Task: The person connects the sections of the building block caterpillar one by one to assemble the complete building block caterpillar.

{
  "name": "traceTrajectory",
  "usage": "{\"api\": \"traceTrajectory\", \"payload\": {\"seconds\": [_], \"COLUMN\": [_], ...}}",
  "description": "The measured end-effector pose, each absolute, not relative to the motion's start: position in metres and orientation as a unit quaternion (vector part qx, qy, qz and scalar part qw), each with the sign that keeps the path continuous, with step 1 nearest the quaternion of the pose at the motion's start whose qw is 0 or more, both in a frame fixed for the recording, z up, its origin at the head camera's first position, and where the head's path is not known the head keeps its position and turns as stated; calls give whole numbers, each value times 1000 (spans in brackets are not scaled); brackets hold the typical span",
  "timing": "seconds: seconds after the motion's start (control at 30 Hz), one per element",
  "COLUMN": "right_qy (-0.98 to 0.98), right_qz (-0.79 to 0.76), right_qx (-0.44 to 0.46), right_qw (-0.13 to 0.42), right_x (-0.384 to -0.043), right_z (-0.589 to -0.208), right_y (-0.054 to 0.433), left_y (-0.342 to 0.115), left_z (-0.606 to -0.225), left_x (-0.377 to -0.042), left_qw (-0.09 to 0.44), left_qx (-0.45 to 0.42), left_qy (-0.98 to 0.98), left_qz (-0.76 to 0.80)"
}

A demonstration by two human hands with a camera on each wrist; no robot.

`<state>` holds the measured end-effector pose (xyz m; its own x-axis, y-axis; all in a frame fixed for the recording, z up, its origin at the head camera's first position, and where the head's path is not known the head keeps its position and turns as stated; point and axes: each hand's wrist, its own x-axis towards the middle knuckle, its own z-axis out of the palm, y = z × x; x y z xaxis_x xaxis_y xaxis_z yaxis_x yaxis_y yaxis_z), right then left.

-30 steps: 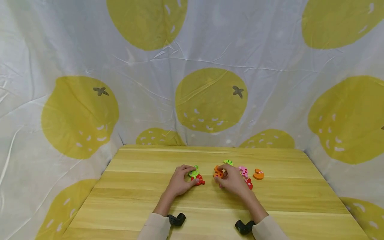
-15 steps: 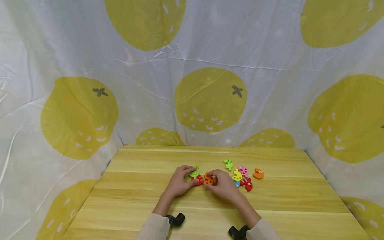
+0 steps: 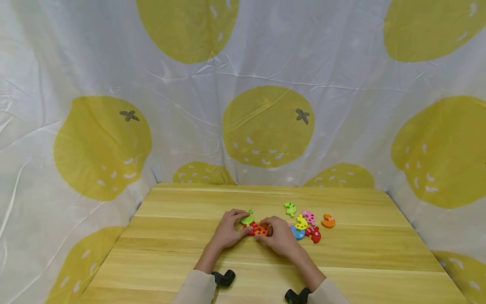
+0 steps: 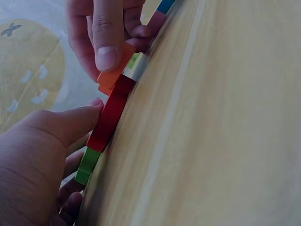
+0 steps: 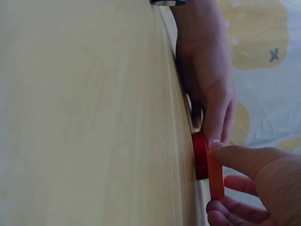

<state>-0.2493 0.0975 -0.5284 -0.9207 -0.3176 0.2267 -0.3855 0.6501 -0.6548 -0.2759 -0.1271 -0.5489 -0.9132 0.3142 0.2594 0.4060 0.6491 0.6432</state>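
My left hand (image 3: 227,230) rests on the wooden table, its fingers and thumb around a green puzzle piece (image 3: 247,218) and a red puzzle piece (image 4: 111,115) that lie joined in a line. The thumb touches the red one. Between thumb and fingers, my right hand (image 3: 282,237) pinches an orange puzzle piece with red dots (image 3: 262,230). Both wrist views have this orange piece sitting higher than the red piece, overlapping its right end. In the left wrist view it is tilted.
Right of the hands lies a loose group of numbered pieces: light green (image 3: 290,209), pink (image 3: 309,217), yellow (image 3: 301,222), blue (image 3: 298,232) and red (image 3: 314,234). An orange piece marked 10 (image 3: 328,221) lies apart, farther right. A lemon-print curtain (image 3: 265,126) hangs behind the table (image 3: 190,202).
My right hand has carried the orange dotted piece left and slightly nearer to me, up against the red piece. This uncovered the yellow and blue pieces. My left hand has stayed in place.
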Motion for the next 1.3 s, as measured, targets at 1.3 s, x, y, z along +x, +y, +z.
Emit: {"api": "traceTrajectory", "payload": {"seconds": [1.3], "right_qy": [-910], "right_qz": [384], "right_qx": [153], "right_qw": [44], "right_x": [-247], "right_z": [-517], "right_y": [138], "left_y": [-126], "left_z": [-550], "left_x": [-273], "left_qw": [40], "left_qx": [-207], "left_qy": [-918], "left_qz": [-337]}}
